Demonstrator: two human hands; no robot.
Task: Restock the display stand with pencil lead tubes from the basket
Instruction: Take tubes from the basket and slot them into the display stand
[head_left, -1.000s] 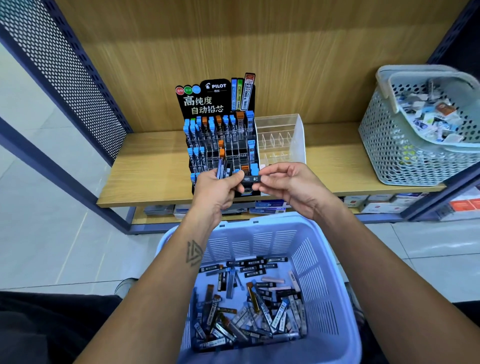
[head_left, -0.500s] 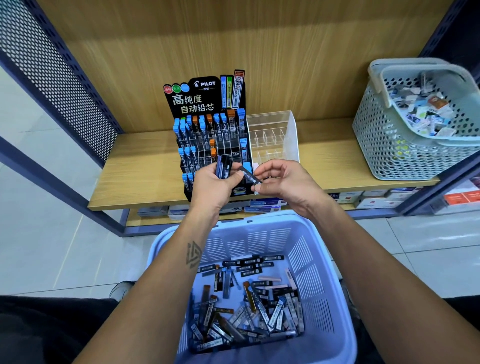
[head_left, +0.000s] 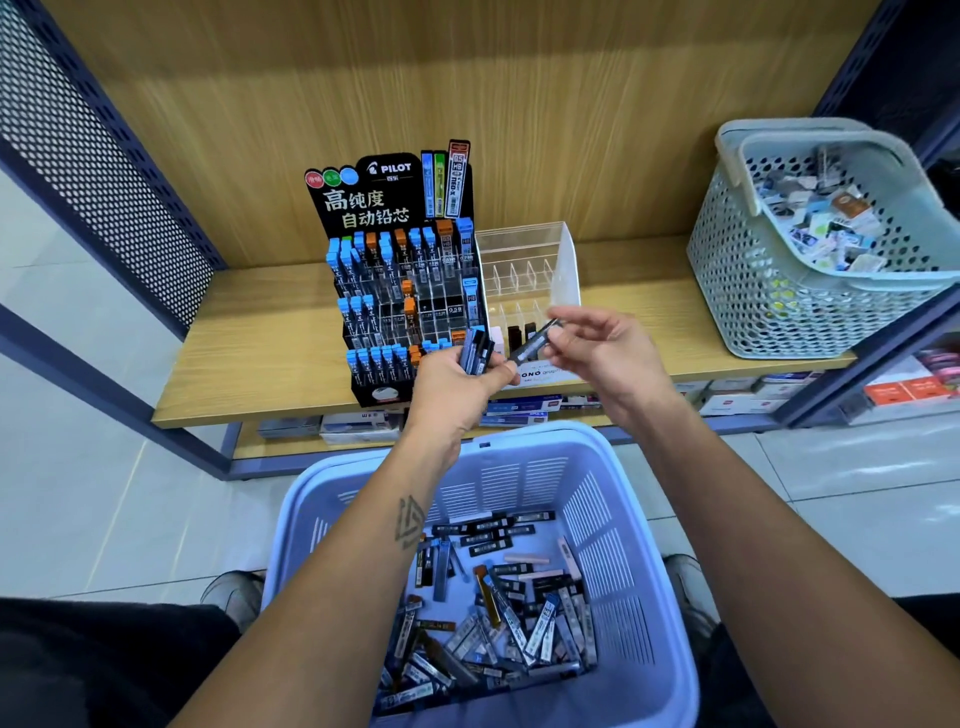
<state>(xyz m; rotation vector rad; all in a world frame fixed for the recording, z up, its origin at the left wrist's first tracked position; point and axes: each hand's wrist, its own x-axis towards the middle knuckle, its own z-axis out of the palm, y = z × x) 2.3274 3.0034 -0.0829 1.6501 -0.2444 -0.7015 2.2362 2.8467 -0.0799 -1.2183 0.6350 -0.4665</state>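
Observation:
A black Pilot display stand (head_left: 400, 291) sits on the wooden shelf (head_left: 249, 353), its slots partly filled with blue- and orange-capped lead tubes. In front of the stand's lower right corner my left hand (head_left: 454, 387) grips a small bundle of dark tubes (head_left: 477, 351). Just to the right, my right hand (head_left: 605, 353) pinches a single dark lead tube (head_left: 532, 343), tilted, in front of the clear organizer. Below my arms stands a lilac basket (head_left: 628, 530) with several loose lead tubes (head_left: 498, 608) in its bottom.
A clear acrylic organizer (head_left: 540, 260) stands right of the stand. A grey perforated basket (head_left: 769, 280) of small packets sits at the shelf's right end. Perforated metal panels and dark blue posts frame the shelf. Boxes lie on the lower shelf (head_left: 524, 408).
My right hand has drawn one tube out of the bundle in my left hand and moved it to the right and slightly up. The left hand stays in front of the stand.

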